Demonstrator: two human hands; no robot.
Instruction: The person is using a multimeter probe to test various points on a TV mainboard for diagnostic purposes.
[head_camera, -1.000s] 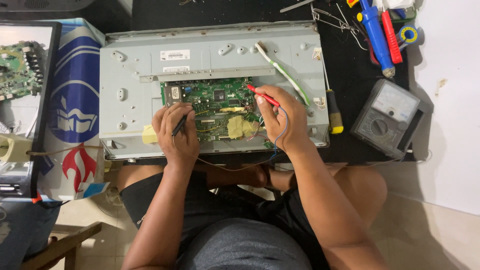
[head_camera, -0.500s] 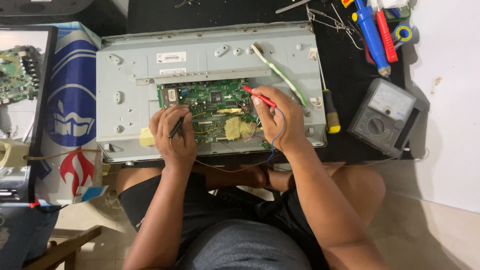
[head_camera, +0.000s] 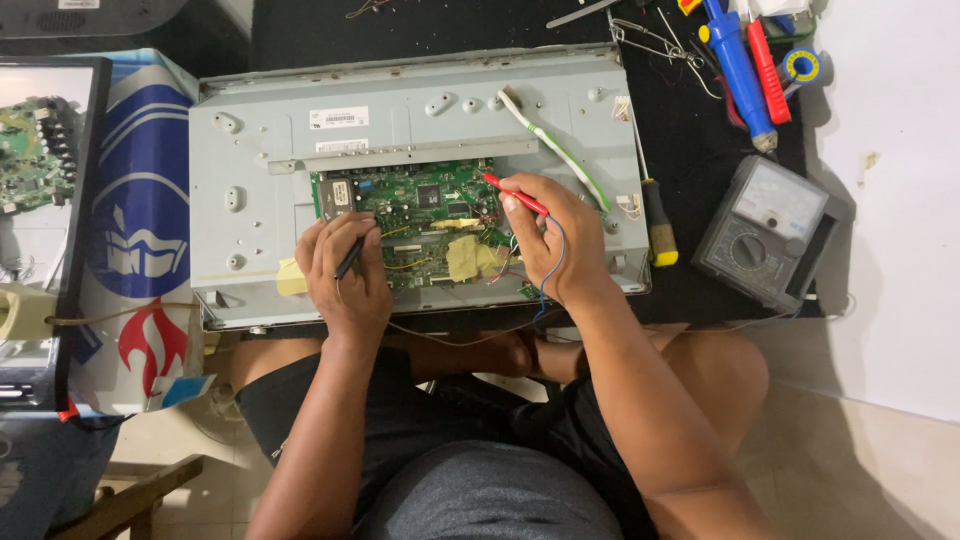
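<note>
The left hand (head_camera: 345, 270) is curled closed around a black probe (head_camera: 349, 258), pinching it like a pen, with the tip pointing down onto the green circuit board (head_camera: 420, 205) just beyond its knuckles. The right hand (head_camera: 552, 235) is likewise closed in a pinch on a red probe (head_camera: 515, 195), whose tip reaches out past the fingers to the upper part of the same board. A thin blue wire (head_camera: 556, 255) trails over the back of this hand toward the wrist. The board lies between the two hands, mounted in the grey metal chassis (head_camera: 400, 110) that rests on the dark surface (head_camera: 690, 150) in front of the person's crossed legs. Between the hands, patches of yellow tape (head_camera: 470, 258) cover part of the board. Just outside the right hand lies a screwdriver with a yellow and black handle (head_camera: 658, 222), and farther out on that side sits a grey analogue multimeter (head_camera: 765, 232). Beyond it, far from the hand, lie a blue tool (head_camera: 738, 70) and a red tool (head_camera: 768, 72) side by side
</note>
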